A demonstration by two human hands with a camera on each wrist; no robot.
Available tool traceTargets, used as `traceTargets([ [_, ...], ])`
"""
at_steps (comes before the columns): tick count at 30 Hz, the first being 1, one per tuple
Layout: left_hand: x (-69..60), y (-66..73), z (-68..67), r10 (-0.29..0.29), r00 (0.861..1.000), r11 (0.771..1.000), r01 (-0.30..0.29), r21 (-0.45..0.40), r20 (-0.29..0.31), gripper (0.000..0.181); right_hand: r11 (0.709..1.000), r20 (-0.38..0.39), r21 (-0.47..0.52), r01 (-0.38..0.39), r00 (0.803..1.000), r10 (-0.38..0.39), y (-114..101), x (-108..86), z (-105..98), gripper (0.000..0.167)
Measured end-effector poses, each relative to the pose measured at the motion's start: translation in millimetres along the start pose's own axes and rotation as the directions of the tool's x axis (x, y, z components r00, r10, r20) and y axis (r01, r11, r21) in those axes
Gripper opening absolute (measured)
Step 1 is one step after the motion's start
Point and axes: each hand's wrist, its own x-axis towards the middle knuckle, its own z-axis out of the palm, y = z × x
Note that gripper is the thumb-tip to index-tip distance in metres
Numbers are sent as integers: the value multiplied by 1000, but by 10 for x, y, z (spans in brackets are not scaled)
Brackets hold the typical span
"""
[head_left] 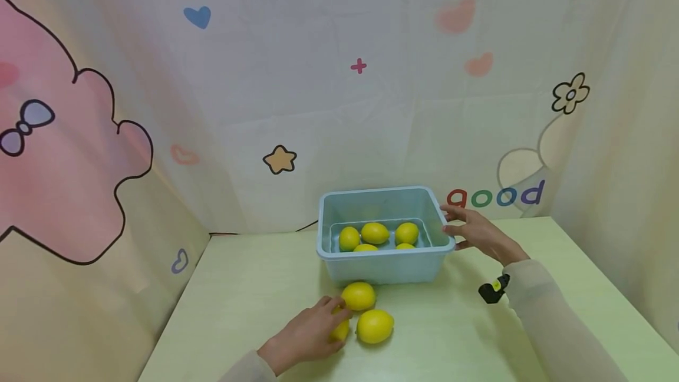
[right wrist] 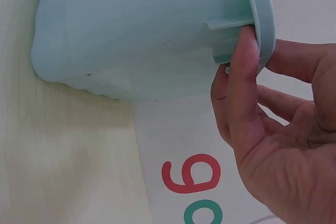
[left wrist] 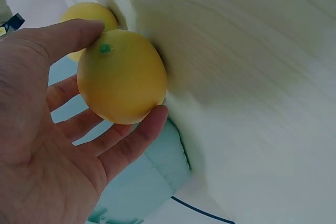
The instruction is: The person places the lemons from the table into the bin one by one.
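Note:
A light blue plastic basin stands at the back of the table with several yellow lemons inside. My right hand pinches its right rim; in the right wrist view the fingers curl under the rim's edge. In front of the basin, my left hand holds a lemon between thumb and fingers, partly hidden from the head view. Beside that hand lie two more lemons, one close to the basin's front and one nearer me.
The pale table runs back to a printed curtain behind the basin. Curtains also hang at the left and right sides. A small black device sits at my right wrist.

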Motion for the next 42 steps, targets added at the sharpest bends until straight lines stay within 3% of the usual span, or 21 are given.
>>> traceTargets([
  [9, -20, -2, 102, -8, 994, 999, 12, -35, 111, 43, 1000, -2, -8, -5, 1000, 5, -4, -12, 10, 73],
  [16, -53, -7, 165, 49, 992, 999, -52, 16, 117, 39, 1000, -1, -8, -5, 1000, 5, -4, -25, 19, 73],
  [24, -67, 19, 132, 50, 989, 998, -57, 41, 137, 33, 1000, -7, -12, 1, 1000, -1, 0, -12, 14, 73],
  [32, -87, 49, 20, 105, 990, 993, -110, 51, 89, 32, 1000, -5, -9, -4, 1000, 4, 12, -16, 18, 74],
  [42, -60, 69, -283, 114, 992, 992, -117, 56, 45, 34, 1000, -8, -10, 1, 1000, -1, -7, -4, 2, 73],
])
